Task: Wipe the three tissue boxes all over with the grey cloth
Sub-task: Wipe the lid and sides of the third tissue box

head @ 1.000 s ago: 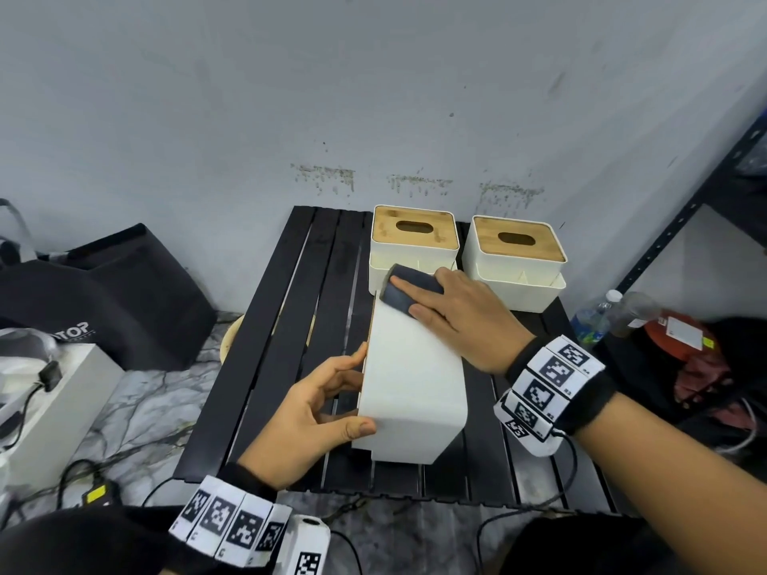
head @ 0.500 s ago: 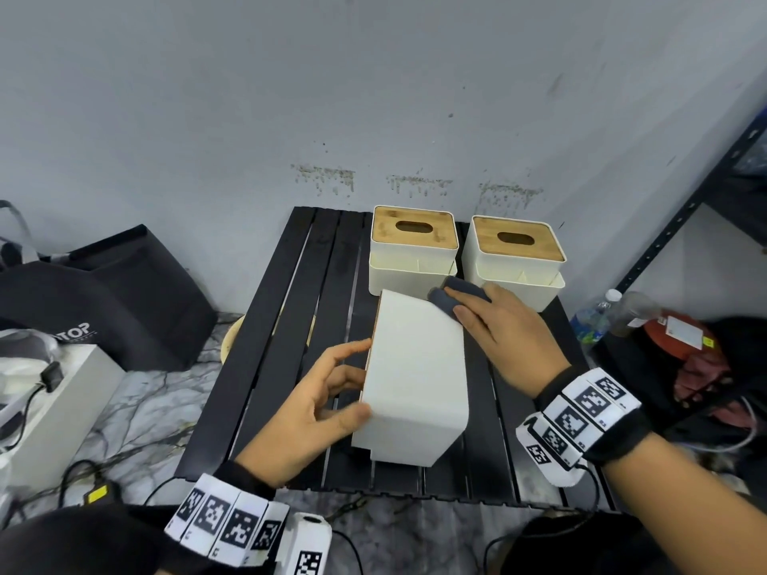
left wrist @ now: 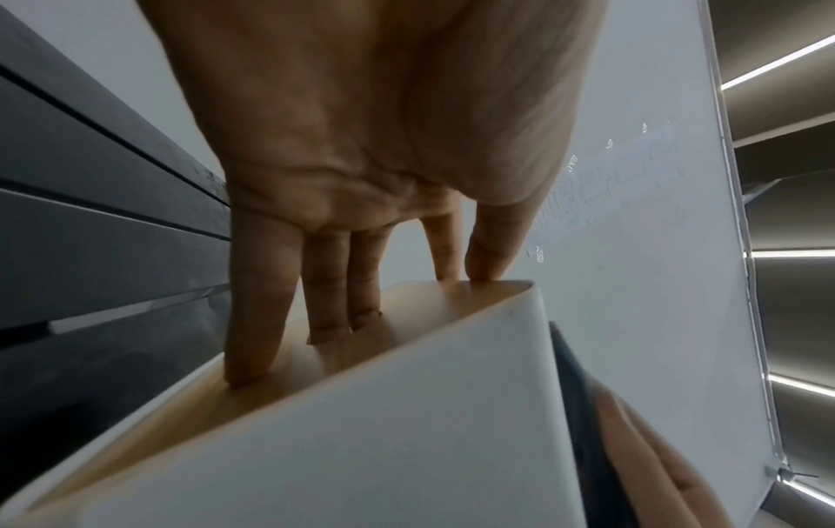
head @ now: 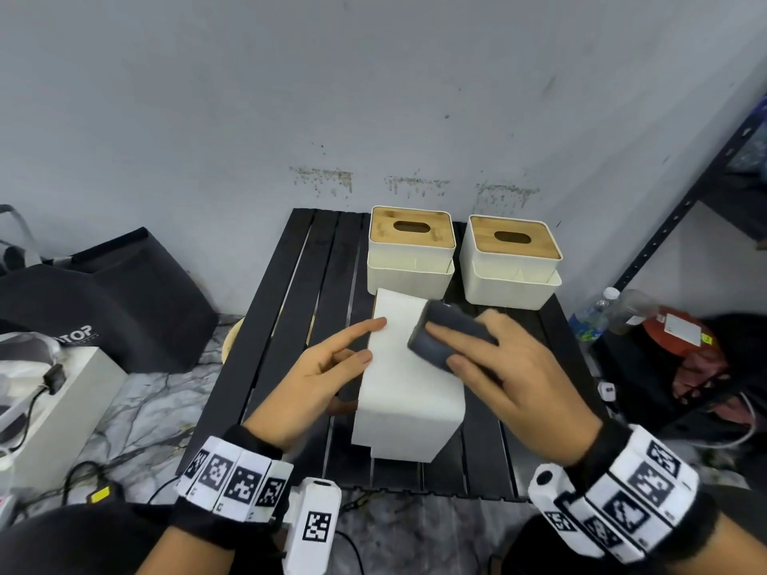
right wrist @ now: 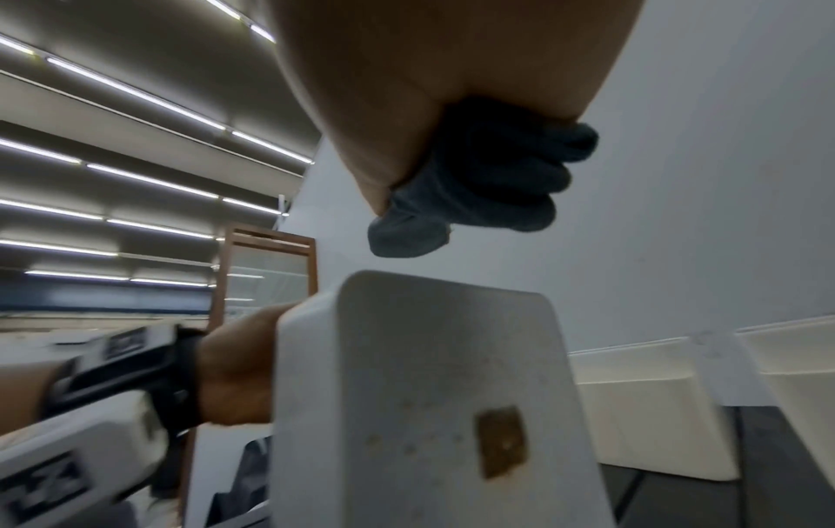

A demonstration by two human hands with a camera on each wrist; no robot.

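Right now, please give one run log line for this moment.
left hand: steadies tipped tissue box | right hand: holds grey cloth | two other boxes: upright behind

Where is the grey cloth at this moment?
The grey cloth is under the right hand, on the tipped tissue box, near its right edge.

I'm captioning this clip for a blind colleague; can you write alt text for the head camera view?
A person's right hand holds a grey cloth at a white tissue box lying on its side on a black slatted table, while the left hand steadies it. Two upright tissue boxes with wooden lids stand behind, near a grey wall.
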